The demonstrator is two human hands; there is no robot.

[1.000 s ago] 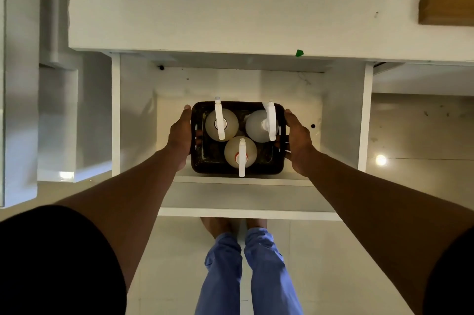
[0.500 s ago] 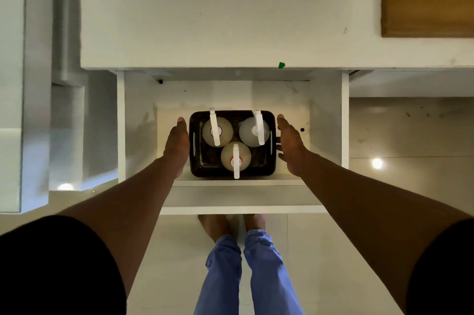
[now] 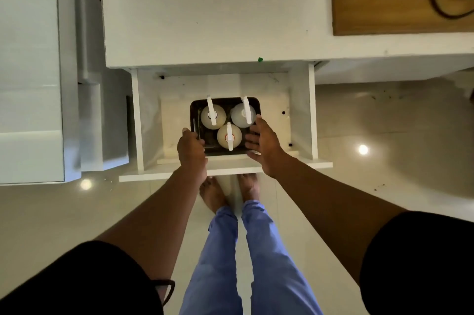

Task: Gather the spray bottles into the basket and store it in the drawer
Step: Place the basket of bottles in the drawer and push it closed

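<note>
A dark basket (image 3: 225, 100) sits on the floor of the open white drawer (image 3: 302, 120). Three pale spray bottles stand upright in it: one at the back left (image 3: 218, 118), one at the back right (image 3: 239, 116) and one at the front (image 3: 223, 136). My left hand (image 3: 191, 152) hovers over the basket's front left corner with its fingers loosely bent, and it holds nothing. By the basket's right side, my right hand (image 3: 263, 146) has its fingers spread and is off the basket.
The drawer's front panel (image 3: 154, 176) juts out toward my bare feet (image 3: 213, 194). Above the drawer runs a white countertop (image 3: 205, 7) with a wooden board (image 3: 384, 7) and a dark cable (image 3: 436, 4). A white cabinet (image 3: 28, 71) stands to the left.
The basket went down into the drawer and both hands let go of its sides. My hands have drawn back toward the drawer front, and my head has risen.
</note>
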